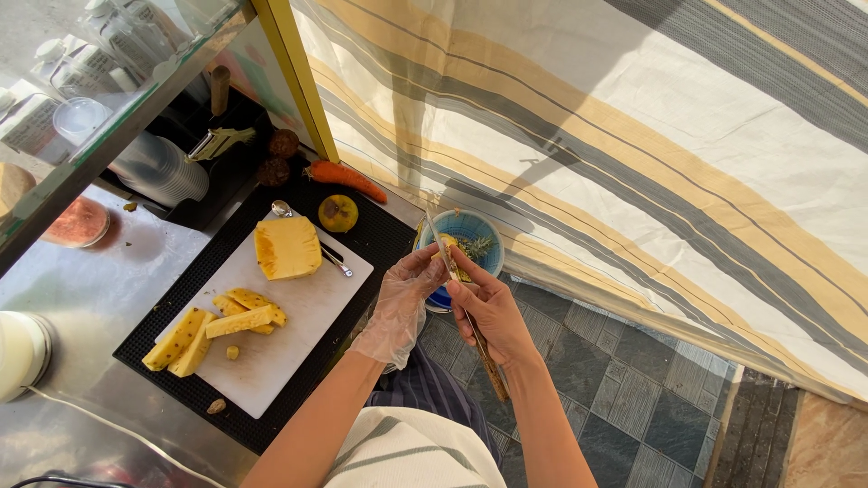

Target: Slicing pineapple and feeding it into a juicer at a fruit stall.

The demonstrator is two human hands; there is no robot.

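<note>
Right hand [493, 312] closed around a long knife [445, 248]: wooden handle runs down toward the person, blade points up and slightly left, tip over the blue bowl [475, 226]. Left hand [402, 303], in a clear plastic glove, fingers curled on a small yellow pineapple piece [449, 258] against the blade, just right of the white cutting board [289, 348]. On the board: pineapple half [287, 248], cut wedges [217, 327]. Carrot [345, 179] lies beyond the board.
</note>
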